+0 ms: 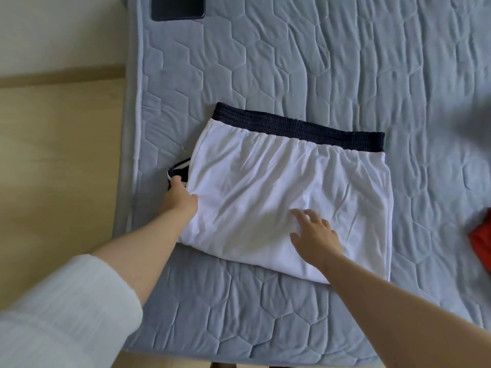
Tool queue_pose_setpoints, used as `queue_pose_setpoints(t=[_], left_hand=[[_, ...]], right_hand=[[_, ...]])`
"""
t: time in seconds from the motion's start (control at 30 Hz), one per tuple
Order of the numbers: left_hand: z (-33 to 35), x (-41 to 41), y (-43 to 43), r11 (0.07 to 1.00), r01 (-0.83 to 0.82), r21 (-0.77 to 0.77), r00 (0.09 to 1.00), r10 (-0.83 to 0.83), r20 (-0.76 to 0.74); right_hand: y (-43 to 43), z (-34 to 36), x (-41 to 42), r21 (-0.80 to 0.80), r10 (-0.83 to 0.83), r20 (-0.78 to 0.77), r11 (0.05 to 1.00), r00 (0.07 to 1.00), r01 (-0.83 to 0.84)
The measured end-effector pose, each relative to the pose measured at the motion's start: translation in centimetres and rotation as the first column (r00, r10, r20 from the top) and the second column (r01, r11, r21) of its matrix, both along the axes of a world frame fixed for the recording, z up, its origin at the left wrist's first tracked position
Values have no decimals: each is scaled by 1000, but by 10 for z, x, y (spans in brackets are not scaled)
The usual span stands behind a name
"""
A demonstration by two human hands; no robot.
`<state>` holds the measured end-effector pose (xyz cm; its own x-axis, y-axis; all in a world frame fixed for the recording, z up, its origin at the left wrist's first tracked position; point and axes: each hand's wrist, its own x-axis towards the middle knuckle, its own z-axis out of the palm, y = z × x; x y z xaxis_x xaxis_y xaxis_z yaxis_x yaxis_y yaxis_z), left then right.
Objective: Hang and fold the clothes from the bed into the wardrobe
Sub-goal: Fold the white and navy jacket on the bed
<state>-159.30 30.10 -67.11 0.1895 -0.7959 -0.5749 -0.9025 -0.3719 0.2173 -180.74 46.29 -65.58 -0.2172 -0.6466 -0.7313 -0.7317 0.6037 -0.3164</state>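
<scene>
A white garment lies flat on the bed, near its left edge and close to the person. Its dark ribbed band runs along the far side. The long axis goes left to right, tilted a little so the right end sits farther down the view. The near edge looks like a fold, so the piece seems to be partly folded already. The left hand is at the short left end, fingers curled onto a striped dark trim that pokes out from under the white layer. It appears to be pinching that trim, though the fingertips are partly hidden. The right hand rests on top of the cloth on the near side, right of the middle, with fingers straight and spread, pressing or smoothing and holding nothing. The garment thus lies straight ahead of both hands, the left one nearer to the loose end and the right one placed as an anchor. The next move probably turns on that loose trim: either tucking it under the white layer or carrying the left end across along the long axis toward the right. A red cloth shows at the bed's right edge, well apart, and a dark device lies at the far left corner.
</scene>
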Motion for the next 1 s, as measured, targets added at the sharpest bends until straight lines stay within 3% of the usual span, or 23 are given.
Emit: queue_pose_setpoints(t=[0.1, 0.17, 0.23, 0.33, 0.4, 0.5, 0.6, 0.8, 1.0], left_hand=[[1, 8, -16, 977, 2, -213, 999, 7, 39], [-1, 10, -20, 963, -49, -264, 995, 71, 77], [-6, 6, -22, 972, -135, -191, 986, 151, 72], [-17, 1, -23, 965, -259, -45, 962, 253, -103], [-21, 3, -23, 969, -246, 23, 950, 246, -190], [-25, 14, -28, 965, -247, 89, 946, 260, -193], [-21, 19, -34, 977, -148, 157, 973, 172, -154], [12, 6, -30, 977, -42, 208, 931, 114, -347], [71, -73, -21, 952, 287, 108, 790, -171, -588]], right_hand=[[-11, -5, 0, 4, -28, -13, 1000, 1000, 28], [-16, -7, 1, 5, -32, -23, 999, 999, 32], [-19, -7, 3, 9, -48, -27, 999, 999, 48], [-17, -8, 4, 13, -82, -28, 997, 996, 82], [-13, -10, 3, 5, -78, -33, 997, 996, 79], [-9, -12, 3, 0, -92, -39, 996, 995, 92], [-8, -13, 5, 1, -114, -39, 993, 993, 114], [-7, -5, -2, 1, -198, -25, 980, 980, 198], [10, 16, -27, -5, -331, -17, 944, 943, 331]])
